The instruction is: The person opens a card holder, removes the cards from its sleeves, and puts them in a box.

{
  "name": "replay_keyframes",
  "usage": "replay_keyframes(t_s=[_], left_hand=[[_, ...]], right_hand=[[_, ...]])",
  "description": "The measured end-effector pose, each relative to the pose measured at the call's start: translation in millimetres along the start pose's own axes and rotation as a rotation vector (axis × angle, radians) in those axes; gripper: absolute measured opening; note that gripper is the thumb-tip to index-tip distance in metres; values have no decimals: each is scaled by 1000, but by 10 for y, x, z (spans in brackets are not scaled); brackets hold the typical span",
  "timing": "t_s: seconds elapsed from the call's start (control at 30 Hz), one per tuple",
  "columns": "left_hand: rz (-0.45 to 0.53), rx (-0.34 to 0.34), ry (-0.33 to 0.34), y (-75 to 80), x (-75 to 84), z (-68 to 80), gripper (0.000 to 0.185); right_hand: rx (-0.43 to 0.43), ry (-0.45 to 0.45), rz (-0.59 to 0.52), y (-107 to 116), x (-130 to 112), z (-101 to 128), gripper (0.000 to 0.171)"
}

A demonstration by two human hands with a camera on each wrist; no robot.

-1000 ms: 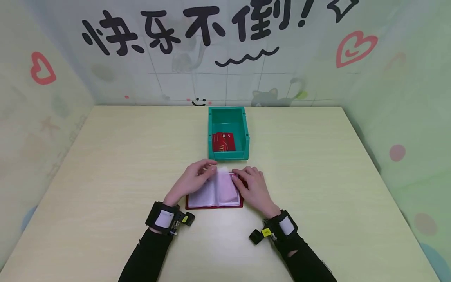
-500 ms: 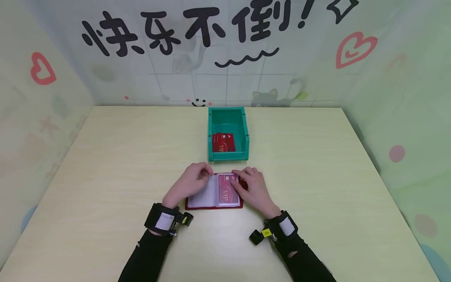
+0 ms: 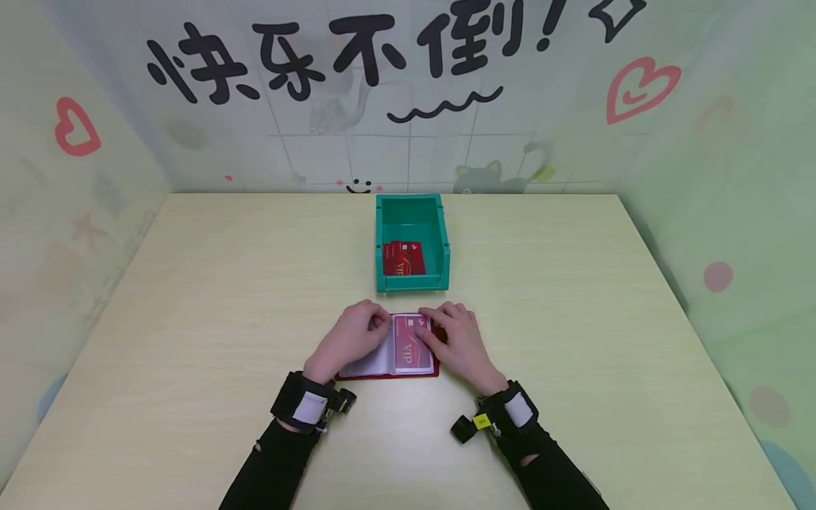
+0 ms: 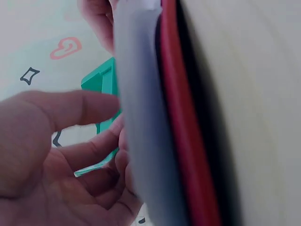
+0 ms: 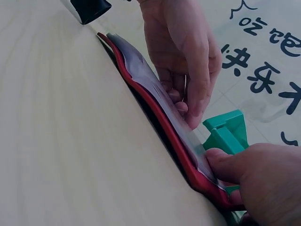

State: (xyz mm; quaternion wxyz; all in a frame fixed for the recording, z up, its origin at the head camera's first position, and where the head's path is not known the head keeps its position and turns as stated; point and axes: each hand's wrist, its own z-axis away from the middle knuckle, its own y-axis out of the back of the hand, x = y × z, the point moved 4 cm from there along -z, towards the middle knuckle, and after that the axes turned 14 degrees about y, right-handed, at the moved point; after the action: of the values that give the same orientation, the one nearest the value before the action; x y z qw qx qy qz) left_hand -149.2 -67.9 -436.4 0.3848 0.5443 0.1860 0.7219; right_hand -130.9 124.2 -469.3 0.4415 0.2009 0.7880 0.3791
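Both my forearms reach forward in black sleeves, angled inward so my hands meet close together, almost knuckle to knuckle. My left hand (image 3: 351, 334) lies palm down with the fingers curled under, their tips tucked toward my right hand and pressing down; from my left wrist I see the thumb stretched out above the bent fingers. My right hand (image 3: 456, 338) also lies palm down, flatter, the fingers slightly spread and bent at the tips, pressing downward just beside my left fingertips. Each wrist wears a black strap with a white patch, the left wrist (image 3: 310, 404) and the right wrist (image 3: 512, 411).
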Motion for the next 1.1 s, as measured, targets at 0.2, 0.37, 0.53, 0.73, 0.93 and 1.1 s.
replay_keyframes(t_s=[0.2,0.37,0.53,0.73,0.93,1.1], left_hand=[[33,4,72,-39,-35,-33,26],[43,-8,95,-66,-49,-45,27],[46,-24,85,-74,-36,-43,27],[-38,2,29,-108,9,-44,27],[-81,22,33,-134,31,-16,27],[-46,33,58,-133,29,-6,24]], right_hand=[[-24,-44,16,-4,-34,-5,46],[-33,-59,30,-9,-47,-9,47],[-37,-69,40,-9,-62,-10,49],[-25,-68,67,2,-73,-6,50],[-23,-80,51,0,-63,-3,51],[-27,-75,55,0,-62,0,51]])
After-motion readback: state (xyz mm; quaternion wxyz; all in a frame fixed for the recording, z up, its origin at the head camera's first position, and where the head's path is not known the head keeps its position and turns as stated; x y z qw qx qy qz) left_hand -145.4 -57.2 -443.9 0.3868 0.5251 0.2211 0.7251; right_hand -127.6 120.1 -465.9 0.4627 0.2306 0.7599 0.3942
